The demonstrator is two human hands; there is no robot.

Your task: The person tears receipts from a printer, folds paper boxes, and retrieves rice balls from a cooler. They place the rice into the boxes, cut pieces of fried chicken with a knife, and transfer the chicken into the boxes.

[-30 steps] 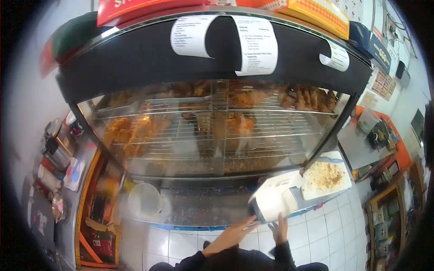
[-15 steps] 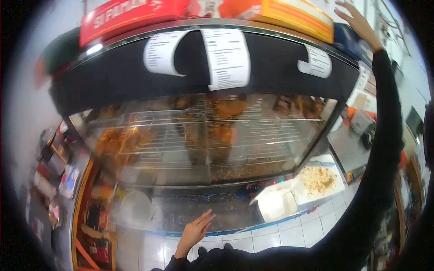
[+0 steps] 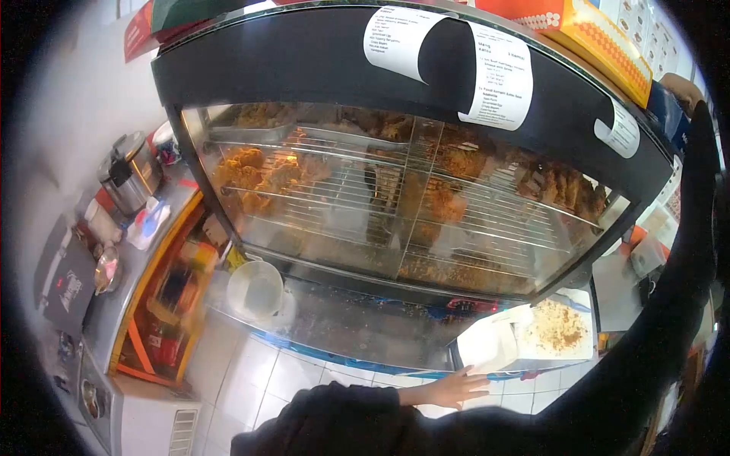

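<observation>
My left hand (image 3: pixel 450 389) is low in the view, fingers spread and nothing in it, just below a white open box (image 3: pixel 487 346). My right hand (image 3: pixel 682 90) is raised at the upper right, beside the yellow and orange box (image 3: pixel 604 45) on top of the display cabinet; its fingers are too hidden to read. Behind the cabinet's glass, fried pieces (image 3: pixel 262 178) lie on wire racks (image 3: pixel 342 178). Printed paper slips (image 3: pixel 498 76) hang from the cabinet's black top panel (image 3: pixel 304 68).
A clear round tub (image 3: pixel 255 289) stands on the ledge (image 3: pixel 365 323) at the left. Beside the box lies a white tray with brown crumbs (image 3: pixel 559 327). A metal pot (image 3: pixel 131 171) is on the left counter (image 3: pixel 122 285). White floor tiles (image 3: pixel 285 380) show below.
The view has turned left, so the cabinet appears further right and tilted. My left hand has moved right, to near the white box. My right hand is lower and less visible at the upper right.
</observation>
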